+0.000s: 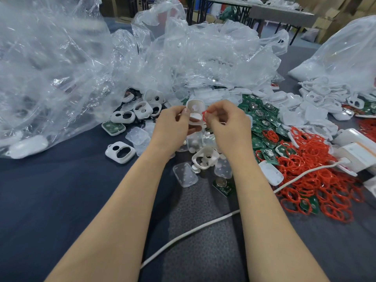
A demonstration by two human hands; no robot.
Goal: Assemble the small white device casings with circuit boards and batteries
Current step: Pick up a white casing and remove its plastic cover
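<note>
head view. the left hand grips a white casing, a smooth plastic shell shaped as a rounded rectangle. the thumb lies on its near face and the fingers curl behind it. the shell stands nearly upright, and a round and an oval feature show on the face turned to the camera. the right hand pinches a thin, rubbery-looking red ring between thumb and forefinger, and the ring touches the casing's right edge. whether the ring is seated in the shell cannot be told.

just right of the grip lies a heap of green circuit boards, flat and glossy, several bearing a round silvery coin cell. farther right and nearer the person is a tangled pile of red rings. beyond the boards lies a drift of matte white shell halves. left of the grip lie white front shells, each pierced by one small round and one larger oval opening. below the grip are translucent dimpled covers. crinkled clear plastic bags rise behind and to the left. a white cable crosses the dark blue cloth between the forearms.
</note>
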